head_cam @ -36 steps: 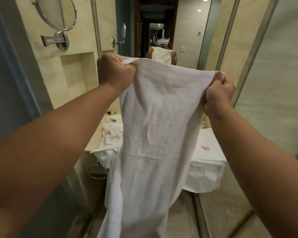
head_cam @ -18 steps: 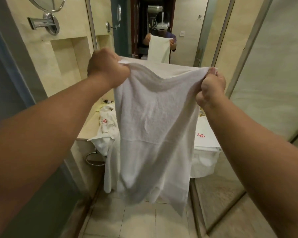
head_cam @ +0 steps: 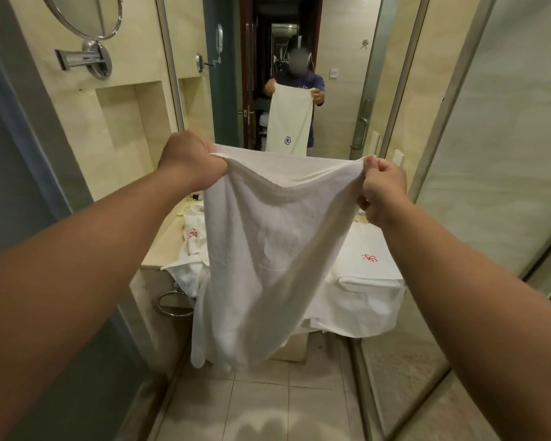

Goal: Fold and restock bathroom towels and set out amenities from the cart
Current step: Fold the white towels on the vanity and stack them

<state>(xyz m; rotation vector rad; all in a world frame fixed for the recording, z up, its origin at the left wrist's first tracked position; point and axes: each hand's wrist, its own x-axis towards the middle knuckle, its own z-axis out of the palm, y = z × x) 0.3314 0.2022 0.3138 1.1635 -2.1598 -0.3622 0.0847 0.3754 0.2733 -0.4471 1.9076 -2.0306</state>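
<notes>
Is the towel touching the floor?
No, the towel, gripped at its top corners by the left hand and right hand, hangs free above the floor.

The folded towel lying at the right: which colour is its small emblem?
Red emblem on the white folded towel; head view.

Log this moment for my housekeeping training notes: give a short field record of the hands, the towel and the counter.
left hand: grips one top corner of the held towel
right hand: pinches the other top corner
held towel: white, hanging lengthwise, top edge sagging between the hands
counter: folded towel with red emblem at right; crumpled towels at left
mirror: shows a blue emblem on the held towel's far side
</notes>
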